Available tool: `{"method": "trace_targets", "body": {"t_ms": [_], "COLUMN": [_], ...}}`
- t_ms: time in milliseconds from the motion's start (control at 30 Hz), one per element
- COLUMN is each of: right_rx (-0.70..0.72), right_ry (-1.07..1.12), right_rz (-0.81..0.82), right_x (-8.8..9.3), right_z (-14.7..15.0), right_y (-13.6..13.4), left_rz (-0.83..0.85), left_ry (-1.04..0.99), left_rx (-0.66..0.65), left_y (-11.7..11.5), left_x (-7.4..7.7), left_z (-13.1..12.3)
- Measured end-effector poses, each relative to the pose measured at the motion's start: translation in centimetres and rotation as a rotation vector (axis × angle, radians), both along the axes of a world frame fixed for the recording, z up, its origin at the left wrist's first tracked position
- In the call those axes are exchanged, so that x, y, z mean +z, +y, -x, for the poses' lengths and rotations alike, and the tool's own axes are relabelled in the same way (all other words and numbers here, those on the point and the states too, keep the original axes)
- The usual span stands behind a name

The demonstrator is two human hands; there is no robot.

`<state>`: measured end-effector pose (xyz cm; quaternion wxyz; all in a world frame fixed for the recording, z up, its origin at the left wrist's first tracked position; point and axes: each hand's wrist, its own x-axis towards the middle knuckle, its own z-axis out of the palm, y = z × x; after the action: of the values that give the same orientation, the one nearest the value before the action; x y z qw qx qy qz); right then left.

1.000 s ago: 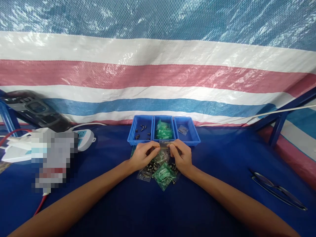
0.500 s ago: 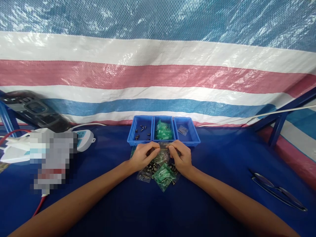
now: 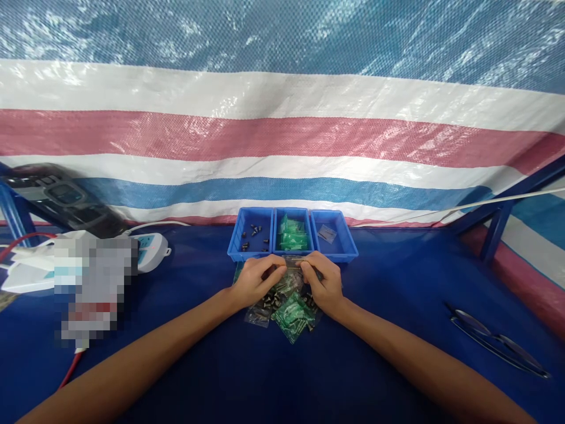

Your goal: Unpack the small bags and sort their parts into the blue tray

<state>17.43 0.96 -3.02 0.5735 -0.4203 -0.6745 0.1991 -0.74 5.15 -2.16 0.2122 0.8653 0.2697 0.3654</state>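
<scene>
Counter point(image 3: 194, 262), deep blue, left to right. Far left, a black-and-grey device with a small screen point(image 3: 66, 192), apparently sheathed in clear plastic; next, a white rounded plastic power strip point(image 3: 153, 253) and a grey block point(image 3: 106, 280) too blurred to identify.

Left of three blue plastic bins point(image 3: 239, 257): a few small dark metal screws point(image 3: 245, 245), loose and scattered. My left hand point(image 3: 259, 280), just in front of it, pinches the left end of a small clear plastic bag point(image 3: 292, 264) between thumb and forefinger. Bag stretched between my hands, before the middle blue plastic bin point(image 3: 300, 212), which holds shiny green plastic packets point(image 3: 293, 237). Contents of the held bag: cannot tell.

Below it, a mixed heap: clear packet at lower left point(image 3: 256, 317), loose screws point(image 3: 272, 299), green packet of screws at the front point(image 3: 293, 315).

My right hand point(image 3: 325, 280) pinches the bag's right end, thumb and forefinger, other fingers curled. Handling, my judgement: keep both pinches level and close to the edge, film taut without twisting, pressure even, fingertips clear of the heap beneath.

Behind, right blue plastic bin point(image 3: 343, 238): flat clear packet point(image 3: 326, 233). Far right, dark-framed glasses point(image 3: 498, 341), well apart.
</scene>
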Motion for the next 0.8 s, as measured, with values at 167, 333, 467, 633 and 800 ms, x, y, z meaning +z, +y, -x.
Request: {"method": "trace_targets", "body": {"t_ms": [167,333,467,633,800], "right_rx": [-0.007,0.011,0.007,0.012,0.012], "right_ry": [-0.011,-0.007,-0.016,-0.035,-0.043], "right_rz": [-0.004,-0.025,-0.034,-0.043,-0.063], "right_x": [-0.06,-0.12,-0.07,0.02,0.13], "right_z": [-0.01,-0.01,0.02,0.08,0.1], "right_y": [0.01,0.03,0.01,-0.01,0.03], "left_rz": [-0.01,-0.012,-0.009,-0.006,-0.009], "left_ry": [0.004,-0.012,-0.012,-0.008,0.009], "left_rx": [-0.011,-0.018,-0.029,-0.032,-0.041], "left_y": [0.04,0.11,0.14,0.16,0.24], "left_x": [0.05,-0.12,-0.2,-0.22,-0.25], "left_z": [-0.09,-0.07,-0.03,-0.05,-0.1]}}
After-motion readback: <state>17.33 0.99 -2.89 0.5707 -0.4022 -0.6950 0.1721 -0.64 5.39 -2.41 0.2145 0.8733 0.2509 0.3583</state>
